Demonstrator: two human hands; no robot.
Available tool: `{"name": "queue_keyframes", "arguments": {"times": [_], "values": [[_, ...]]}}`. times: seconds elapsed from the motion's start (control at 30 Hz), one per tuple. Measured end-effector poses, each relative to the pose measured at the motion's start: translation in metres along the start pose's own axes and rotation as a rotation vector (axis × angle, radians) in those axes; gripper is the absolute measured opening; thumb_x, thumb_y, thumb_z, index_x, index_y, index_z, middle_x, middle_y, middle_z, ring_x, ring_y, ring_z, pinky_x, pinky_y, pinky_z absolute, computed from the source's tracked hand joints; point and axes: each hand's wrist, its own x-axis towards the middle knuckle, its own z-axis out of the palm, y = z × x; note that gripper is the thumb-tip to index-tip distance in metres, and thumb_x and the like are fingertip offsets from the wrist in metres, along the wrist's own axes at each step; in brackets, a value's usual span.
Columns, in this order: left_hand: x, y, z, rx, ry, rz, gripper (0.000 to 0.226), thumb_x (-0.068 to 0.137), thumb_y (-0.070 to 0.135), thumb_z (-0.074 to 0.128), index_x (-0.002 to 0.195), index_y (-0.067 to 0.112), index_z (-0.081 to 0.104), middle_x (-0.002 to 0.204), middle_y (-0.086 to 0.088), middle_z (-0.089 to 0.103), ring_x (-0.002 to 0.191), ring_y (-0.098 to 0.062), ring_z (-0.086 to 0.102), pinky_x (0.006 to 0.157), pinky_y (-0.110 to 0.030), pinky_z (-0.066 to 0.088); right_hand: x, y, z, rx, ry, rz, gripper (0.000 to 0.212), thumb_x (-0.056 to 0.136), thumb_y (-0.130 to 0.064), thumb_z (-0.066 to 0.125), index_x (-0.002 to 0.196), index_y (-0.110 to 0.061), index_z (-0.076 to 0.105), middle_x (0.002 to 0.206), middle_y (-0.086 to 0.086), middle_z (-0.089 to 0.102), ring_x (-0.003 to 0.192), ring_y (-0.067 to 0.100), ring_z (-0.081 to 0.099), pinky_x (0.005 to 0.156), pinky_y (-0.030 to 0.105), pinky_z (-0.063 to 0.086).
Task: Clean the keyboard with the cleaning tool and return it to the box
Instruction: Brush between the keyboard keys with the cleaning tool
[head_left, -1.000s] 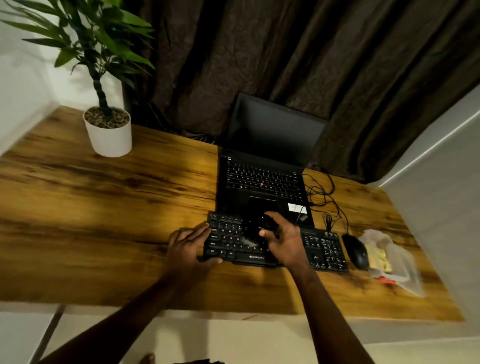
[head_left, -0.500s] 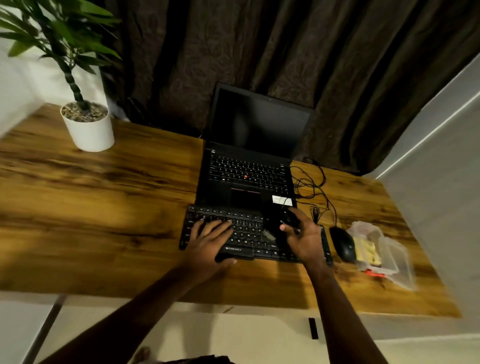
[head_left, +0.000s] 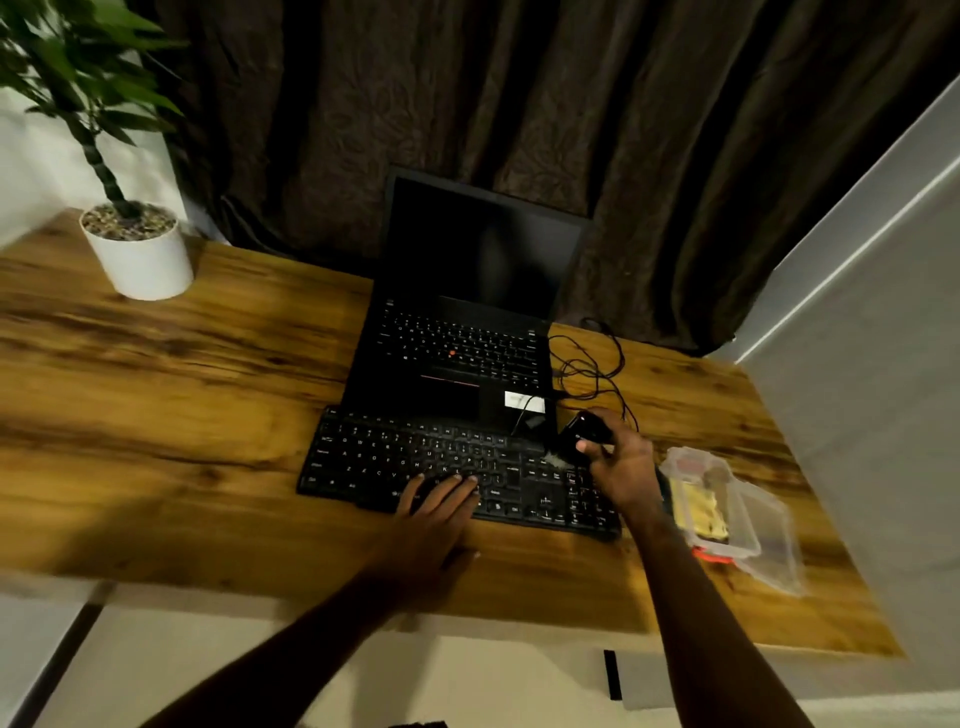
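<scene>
A black external keyboard (head_left: 395, 457) lies on the wooden desk in front of an open laptop. My left hand (head_left: 439, 506) rests flat on the keyboard's front edge near the middle, fingers spread on the keys. My right hand (head_left: 618, 467) is over the keyboard's right end and grips a black cleaning tool (head_left: 579, 434) whose pale bristle tip touches the keys near the upper right. A clear plastic box (head_left: 743, 525) with a yellow item inside and a red clasp lies open just right of the keyboard.
The black laptop (head_left: 467, 332) stands open behind the keyboard, with tangled black cables (head_left: 587, 364) to its right. A potted plant in a white pot (head_left: 143, 254) stands at the back left. A grey wall borders the desk on the right; dark curtains hang behind.
My right hand has swept the cleaning tool from the keyboard's middle to its right end. My left hand has slid rightward along the front edge. The view shifted, and the mouse is now hidden.
</scene>
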Motion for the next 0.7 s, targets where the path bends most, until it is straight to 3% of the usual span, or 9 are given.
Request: {"name": "queue_keyframes", "arguments": {"times": [0.13, 0.23, 0.37, 0.5, 0.6, 0.7], "values": [[-0.001, 0.000, 0.004, 0.020, 0.046, 0.011, 0.068, 0.089, 0.061, 0.051, 0.144, 0.020, 0.047, 0.153, 0.000, 0.044, 0.140, -0.018, 0.041, 0.114, -0.056, 0.024, 0.013, 0.012, -0.002, -0.084, -0.007, -0.024, 0.048, 0.089, -0.006, 0.066, 0.130, -0.030, 0.056, 0.120, 0.010, 0.063, 0.101, 0.019, 0.062, 0.063, 0.005, 0.044], [-0.003, 0.001, 0.006, 0.035, 0.070, 0.013, 0.067, 0.091, 0.059, 0.049, 0.146, 0.020, 0.044, 0.154, 0.000, 0.041, 0.141, -0.018, 0.038, 0.118, -0.054, 0.025, 0.020, 0.010, 0.007, -0.050, -0.062, -0.074, 0.050, 0.090, -0.007, 0.065, 0.129, -0.037, 0.053, 0.121, 0.004, 0.060, 0.103, 0.018, 0.061, 0.066, 0.012, 0.051], [-0.005, 0.001, 0.008, 0.006, 0.060, -0.004, 0.067, 0.094, 0.055, 0.048, 0.150, 0.021, 0.038, 0.158, 0.003, 0.034, 0.146, -0.016, 0.029, 0.117, -0.050, 0.013, 0.024, -0.010, 0.022, -0.007, -0.159, -0.141, 0.047, 0.092, -0.006, 0.062, 0.127, -0.035, 0.054, 0.109, -0.010, 0.057, 0.096, 0.015, 0.063, 0.062, 0.019, 0.057], [-0.006, 0.003, 0.005, -0.010, 0.058, -0.015, 0.063, 0.097, 0.054, 0.045, 0.151, 0.022, 0.037, 0.159, 0.005, 0.033, 0.147, -0.014, 0.028, 0.119, -0.048, 0.010, 0.032, -0.002, 0.015, -0.076, -0.191, -0.145, 0.047, 0.093, -0.011, 0.062, 0.129, -0.039, 0.052, 0.109, 0.004, 0.063, 0.087, 0.016, 0.065, 0.058, 0.023, 0.058], [-0.006, 0.002, 0.005, -0.005, 0.051, -0.029, 0.062, 0.098, 0.055, 0.040, 0.151, 0.023, 0.037, 0.160, 0.005, 0.032, 0.148, -0.013, 0.026, 0.119, -0.047, 0.010, 0.038, 0.016, -0.010, -0.142, -0.151, -0.137, 0.047, 0.092, -0.009, 0.063, 0.131, -0.032, 0.054, 0.110, 0.006, 0.065, 0.085, 0.012, 0.063, 0.057, 0.017, 0.051], [-0.006, 0.003, 0.005, -0.004, 0.051, -0.030, 0.061, 0.098, 0.055, 0.040, 0.151, 0.023, 0.038, 0.159, 0.005, 0.032, 0.147, -0.013, 0.027, 0.119, -0.047, 0.010, 0.042, 0.045, -0.034, -0.143, -0.118, -0.100, 0.051, 0.091, -0.011, 0.064, 0.124, -0.048, 0.051, 0.117, 0.013, 0.060, 0.095, 0.019, 0.061, 0.066, 0.024, 0.055]]}}
